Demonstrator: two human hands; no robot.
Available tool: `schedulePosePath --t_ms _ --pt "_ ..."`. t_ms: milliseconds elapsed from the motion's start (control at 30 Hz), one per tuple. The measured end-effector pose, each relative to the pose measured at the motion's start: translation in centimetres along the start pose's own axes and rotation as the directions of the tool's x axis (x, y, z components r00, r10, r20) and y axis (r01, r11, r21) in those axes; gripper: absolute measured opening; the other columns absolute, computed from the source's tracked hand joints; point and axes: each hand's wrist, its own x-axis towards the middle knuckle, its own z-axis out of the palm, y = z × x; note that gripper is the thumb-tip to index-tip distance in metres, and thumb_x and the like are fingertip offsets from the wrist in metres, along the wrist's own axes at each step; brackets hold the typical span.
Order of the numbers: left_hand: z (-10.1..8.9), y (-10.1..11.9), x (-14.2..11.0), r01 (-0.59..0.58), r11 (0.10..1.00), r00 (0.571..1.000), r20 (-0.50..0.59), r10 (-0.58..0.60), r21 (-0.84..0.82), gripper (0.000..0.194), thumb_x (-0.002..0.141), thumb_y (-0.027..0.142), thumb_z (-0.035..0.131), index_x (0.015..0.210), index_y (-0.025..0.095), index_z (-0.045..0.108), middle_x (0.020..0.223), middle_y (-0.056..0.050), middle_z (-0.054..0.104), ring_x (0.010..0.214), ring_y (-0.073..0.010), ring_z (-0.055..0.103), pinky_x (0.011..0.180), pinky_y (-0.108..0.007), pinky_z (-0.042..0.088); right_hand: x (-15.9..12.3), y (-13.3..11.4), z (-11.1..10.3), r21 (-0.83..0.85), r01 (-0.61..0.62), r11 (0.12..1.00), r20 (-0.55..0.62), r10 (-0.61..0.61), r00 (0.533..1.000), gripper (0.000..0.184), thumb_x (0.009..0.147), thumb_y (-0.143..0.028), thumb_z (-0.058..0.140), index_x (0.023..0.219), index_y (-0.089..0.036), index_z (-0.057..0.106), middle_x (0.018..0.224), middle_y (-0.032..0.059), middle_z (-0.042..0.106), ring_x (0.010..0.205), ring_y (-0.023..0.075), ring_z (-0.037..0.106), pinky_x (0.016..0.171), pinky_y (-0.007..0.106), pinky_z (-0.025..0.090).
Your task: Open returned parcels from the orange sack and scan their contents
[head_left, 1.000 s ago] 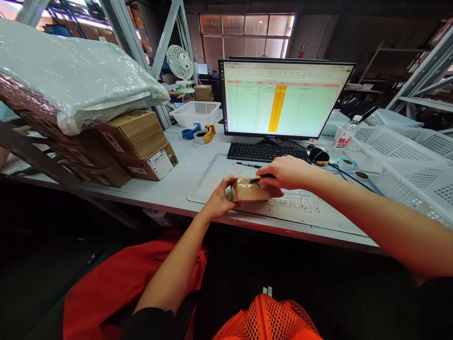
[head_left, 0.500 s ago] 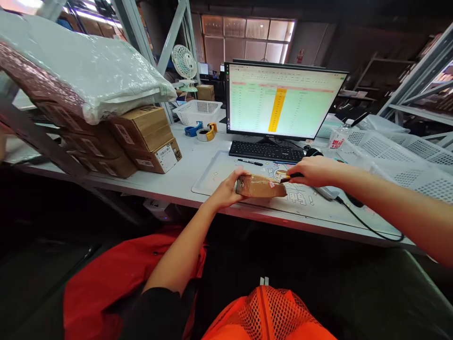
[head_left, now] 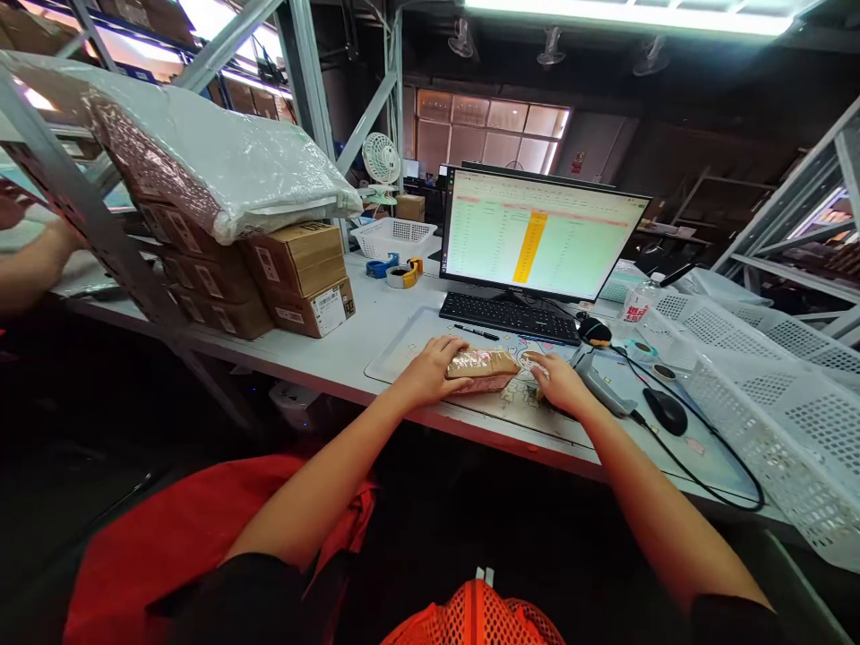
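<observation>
Tape-wrapped cardboard parcel (head_left: 482,369) lies long axis left-right on desk (head_left: 382,300); left grip (head_left: 430,373) open, resting over near end; right grip (head_left: 557,383) open, just beside far end.

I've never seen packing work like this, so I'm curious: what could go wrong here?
The wrapped parcel, under the left hand and right hand, sits near the desk's front edge and could slip off. The black cable might snag an arm. The white plastic basket seems to overhang the edge and could tip.
</observation>
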Motion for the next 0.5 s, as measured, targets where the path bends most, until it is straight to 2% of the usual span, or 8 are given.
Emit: schedulePosePath --t_ms 67,133,200,267,333,500 --pt "-1.1 0.9 0.9 0.036 0.997 0.995 0.09 -0.043 0.072 0.058 0.086 0.029 0.081 0.14 0.023 0.06 0.144 -0.015 0.06 0.135 -0.0354 0.057 0.116 -0.052 0.048 2.8 -1.3 -0.3 0.143 0.071 0.987 -0.006 -0.071 0.997 0.052 0.108 -0.038 0.036 0.146 -0.018 0.067 0.143 0.0174 0.066 0.136 0.0285 0.059 0.115 0.046 0.045" --pt "-1.9 1.7 1.8 0.079 0.982 0.98 0.167 -0.108 0.173 0.056 0.084 0.023 0.081 0.137 0.022 0.061 0.144 -0.014 0.062 0.134 -0.036 0.059 0.113 -0.05 0.05 5.1 -2.9 -0.2 0.295 0.13 0.947 0.041 -0.149 0.988 0.055 0.107 -0.051 0.038 0.137 -0.02 0.073 0.128 0.0135 0.075 0.122 0.0263 0.067 0.107 0.043 0.051" --pt "-2.4 2.3 2.7 0.127 0.953 0.957 0.22 -0.191 0.275 0.054 0.083 0.026 0.081 0.133 0.021 0.062 0.138 -0.015 0.066 0.126 -0.037 0.064 0.105 -0.048 0.053 6.6 -4.1 0.3 0.5 0.121 0.857 0.13 -0.213 0.968 0.062 0.099 -0.067 0.049 0.124 -0.02 0.079 0.113 0.0123 0.079 0.107 0.0263 0.07 0.097 0.041 0.054" --pt "-2.7 2.9 3.8 0.157 0.929 0.931 0.263 -0.252 0.337 0.051 0.083 0.036 0.082 0.129 0.02 0.064 0.126 -0.015 0.072 0.115 -0.0373 0.069 0.093 -0.044 0.056 7.4 -4.8 1.0 0.662 0.056 0.747 0.208 -0.255 0.944 0.069 0.086 -0.078 0.059 0.113 -0.019 0.082 0.104 0.0113 0.079 0.096 0.0254 0.069 0.09 0.039 0.054" --pt "-2.8 3.3 5.2 0.161 0.921 0.908 0.312 -0.279 0.353 0.052 0.08 0.04 0.086 0.124 0.02 0.066 0.114 -0.013 0.076 0.103 -0.0357 0.073 0.083 -0.039 0.055 7.8 -4.8 1.7 0.734 -0.003 0.679 0.254 -0.271 0.928 0.073 0.077 -0.083 0.066 0.105 -0.018 0.083 0.098 0.0098 0.078 0.089 0.0236 0.066 0.084 0.037 0.052" --pt "-2.9 4.0 8.9 0.15 0.896 0.807 0.472 -0.355 0.418 0.06 0.067 0.03 0.092 0.123 0.022 0.07 0.102 -0.009 0.079 0.091 -0.0316 0.074 0.074 -0.033 0.051 8.4 -3.8 2.6 0.739 -0.028 0.673 0.269 -0.258 0.928 0.067 0.075 -0.081 0.065 0.092 -0.018 0.08 0.088 0.0054 0.074 0.079 0.0196 0.059 0.074 0.032 0.046"
